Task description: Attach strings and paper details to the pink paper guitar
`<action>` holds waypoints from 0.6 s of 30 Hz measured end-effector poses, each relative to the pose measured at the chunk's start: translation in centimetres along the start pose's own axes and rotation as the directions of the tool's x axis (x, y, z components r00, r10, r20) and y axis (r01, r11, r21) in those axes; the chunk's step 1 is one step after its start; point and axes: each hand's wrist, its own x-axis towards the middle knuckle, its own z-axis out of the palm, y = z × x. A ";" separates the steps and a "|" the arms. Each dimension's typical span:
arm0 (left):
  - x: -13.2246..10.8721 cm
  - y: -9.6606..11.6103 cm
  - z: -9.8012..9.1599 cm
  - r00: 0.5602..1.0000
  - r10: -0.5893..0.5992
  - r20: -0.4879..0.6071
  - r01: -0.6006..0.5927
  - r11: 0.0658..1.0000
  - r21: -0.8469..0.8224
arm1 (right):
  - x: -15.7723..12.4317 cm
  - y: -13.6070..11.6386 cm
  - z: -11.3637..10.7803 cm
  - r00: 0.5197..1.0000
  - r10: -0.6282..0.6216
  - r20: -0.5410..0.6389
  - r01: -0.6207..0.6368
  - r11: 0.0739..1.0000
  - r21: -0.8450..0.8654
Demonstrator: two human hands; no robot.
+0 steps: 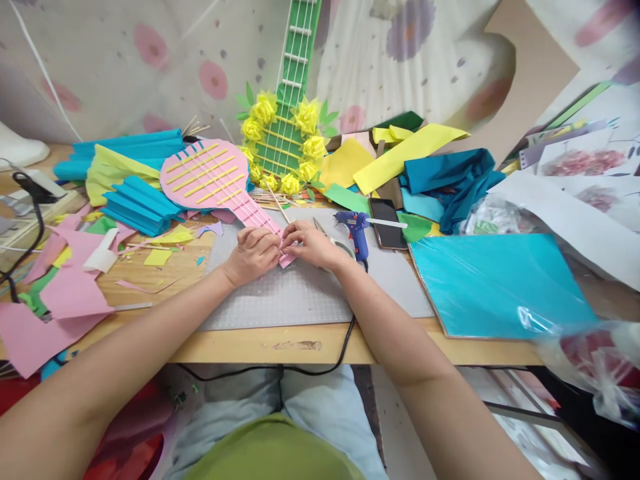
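A pink paper guitar point(203, 175) with yellow strips and thin white strings lies slanted, its neck pointing toward me. My left hand point(256, 253) is closed around the lower neck from the left. Opposite it, my right hand point(313, 245) pinches at the neck's near end, and its fingertips almost meet those of the left. Any small piece between the right fingertips is hidden. A thin wooden stick point(279, 202) runs down toward the right fingers. Beside the right hand are partly hidden scissors point(323, 228) and a blue glue gun point(357, 233) holding a white glue stick.
Behind stands a green guitar point(287, 133) ringed with yellow paper flowers. A grey cutting mat point(280, 303) lies under my hands. A phone point(387, 223) and a wrapped blue pack point(500, 283) are on the right, pink scraps point(75, 287) on the left. A black cord point(345, 343) hangs over the front edge.
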 end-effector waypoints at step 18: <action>0.0 0.1 -0.1 1.000 -0.028 -0.009 0.028 1.000 -0.010 | -0.2 -0.5 -0.1 0.994 -0.110 -0.026 0.108 0.990 -0.088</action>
